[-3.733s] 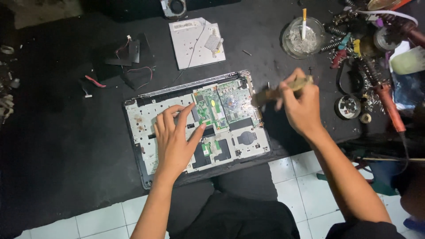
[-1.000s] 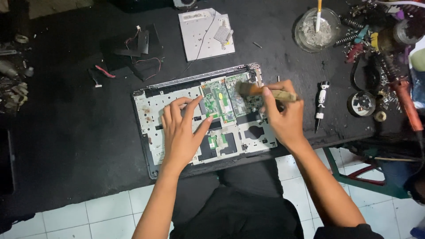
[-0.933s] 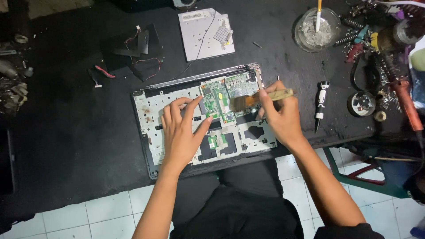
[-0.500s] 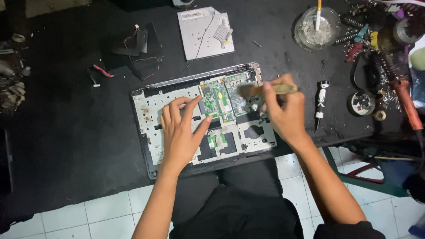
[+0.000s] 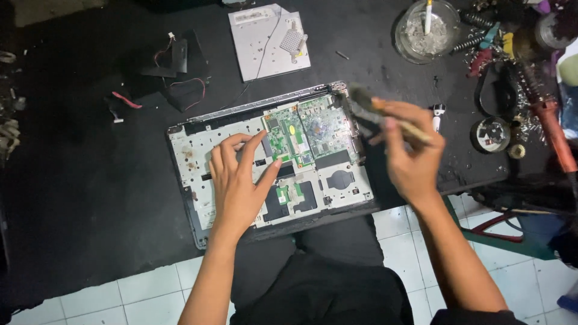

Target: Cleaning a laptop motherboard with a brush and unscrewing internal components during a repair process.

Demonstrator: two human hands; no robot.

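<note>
Your right hand (image 5: 415, 159) had its grip closed around a brush (image 5: 385, 114), blurred, with its bristles at the far right corner of the opened laptop base (image 5: 198, 222). Your left hand (image 5: 238, 180) lay flat and open on that base, fingers spread, holding nothing, just left of the green circuit board (image 5: 307, 129). The base sat on the black table (image 5: 78, 198), with a silver optical drive (image 5: 268, 39) farther back and a glass ashtray (image 5: 424, 30) at far right.
</note>
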